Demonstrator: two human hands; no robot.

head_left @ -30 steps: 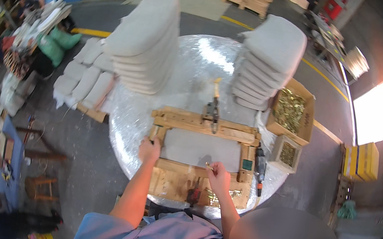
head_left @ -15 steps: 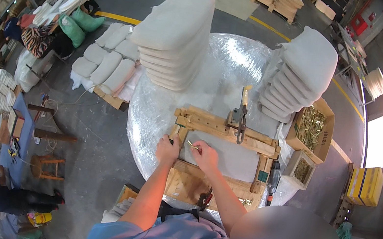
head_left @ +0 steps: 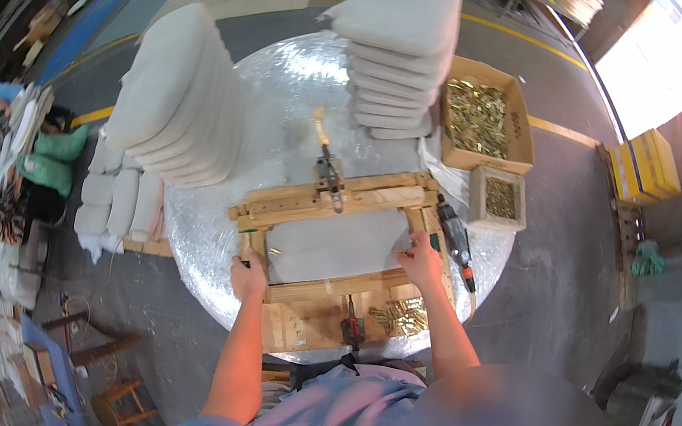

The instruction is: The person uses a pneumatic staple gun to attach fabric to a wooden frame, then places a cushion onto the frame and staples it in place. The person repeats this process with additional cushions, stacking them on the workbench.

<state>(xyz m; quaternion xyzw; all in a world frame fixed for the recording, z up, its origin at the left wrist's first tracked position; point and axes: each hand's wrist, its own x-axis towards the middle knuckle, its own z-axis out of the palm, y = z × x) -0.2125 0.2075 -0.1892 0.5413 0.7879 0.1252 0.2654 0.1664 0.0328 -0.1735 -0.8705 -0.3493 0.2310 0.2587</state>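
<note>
A wooden frame [head_left: 330, 286] with a flat grey panel [head_left: 332, 243] inside its bars lies before me. My left hand [head_left: 248, 279] is closed on the frame's left end. At the right end bar, beside a green patch, my right hand [head_left: 422, 262] has its fingers pressed together; what is between them is hidden. A small brass-coloured fitting [head_left: 275, 251] lies near the panel's left end. The far bar carries a toggle clamp [head_left: 330, 180] with a yellow handle, and a red-and-black clamp [head_left: 353, 329] sits on the near side.
Loose brass fittings [head_left: 403, 317] lie by the near bar. A power screwdriver [head_left: 457, 241] rests right of the frame. Behind stand two stacks of grey cushions [head_left: 177, 100], a carton of brass fittings [head_left: 512, 133] and a smaller box [head_left: 518, 206], around the plastic-wrapped round table [head_left: 194, 253].
My right hand has moved from the frame's left part, where it pinched a brass fitting, to the right end. My left hand stays at the left end. The view has turned right.
</note>
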